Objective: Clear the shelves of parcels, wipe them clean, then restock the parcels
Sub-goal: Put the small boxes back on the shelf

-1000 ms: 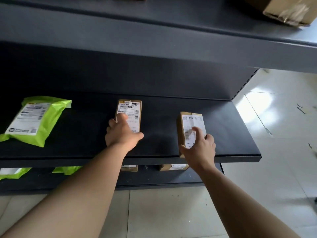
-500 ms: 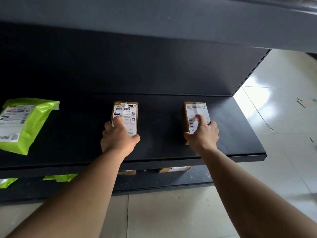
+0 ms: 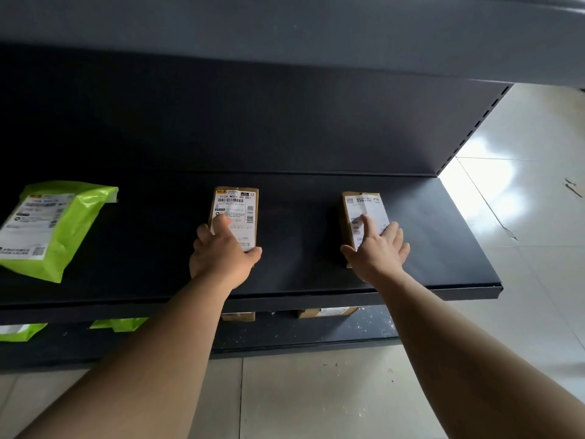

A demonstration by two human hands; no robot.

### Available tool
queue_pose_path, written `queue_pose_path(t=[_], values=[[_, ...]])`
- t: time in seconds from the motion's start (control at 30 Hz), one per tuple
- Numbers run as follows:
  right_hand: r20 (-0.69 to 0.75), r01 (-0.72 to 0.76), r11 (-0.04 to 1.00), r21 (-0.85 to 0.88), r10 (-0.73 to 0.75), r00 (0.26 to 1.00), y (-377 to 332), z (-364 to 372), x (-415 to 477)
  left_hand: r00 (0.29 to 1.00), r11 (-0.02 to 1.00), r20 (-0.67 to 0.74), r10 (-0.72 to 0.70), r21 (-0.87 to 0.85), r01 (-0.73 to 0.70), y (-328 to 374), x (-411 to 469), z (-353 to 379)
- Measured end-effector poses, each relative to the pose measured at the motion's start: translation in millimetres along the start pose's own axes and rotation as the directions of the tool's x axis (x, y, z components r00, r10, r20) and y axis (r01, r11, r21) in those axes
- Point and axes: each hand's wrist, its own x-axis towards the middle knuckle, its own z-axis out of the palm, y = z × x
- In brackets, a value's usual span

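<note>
Middle shelf [image 3: 316,248], dark metal: three parcels, all lying flat, labels up.

1. Green mailer bag [image 3: 72,223], far left, well apart from the boxes.
2. Left cardboard box [image 3: 235,201], centre of the shelf. The left hand [image 3: 221,258] gripped its near end, with the index finger on the label, the other fingers curled at the left edge and the thumb hooked round the right corner.
3. Right cardboard box [image 3: 364,204], apart from the left one. The right hand [image 3: 376,255] lay released on top, fingers straight and spread over the label, thumb along the left side.

Lower shelf [image 3: 364,327]: edges of two green bags [image 3: 120,323] and two brown boxes [image 3: 326,312] showed under the middle shelf.

Tiled floor [image 3: 316,391], pale, lay beneath.
</note>
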Motion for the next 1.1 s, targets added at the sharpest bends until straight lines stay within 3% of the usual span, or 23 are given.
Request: queue_pose_path(t=[0.53, 0.8, 1.1], values=[[0.067, 0.140, 0.990, 0.027, -0.142, 0.988, 3, -52, -66, 0.995, 0.992, 0.102, 0.004, 0.126, -0.017, 21, -59, -57], [0.082, 0.194, 0.976, 0.097, -0.202, 0.976, -6, -125, -132, 0.986, 0.999, 0.158, 0.053, -0.001, -0.053, 36, -118, -128], [0.081, 0.277, 0.940, 0.199, -0.297, 0.951, -38, -202, -207, 0.991, 0.974, 0.118, -0.065, -0.210, 0.089, 22, -187, -216]])
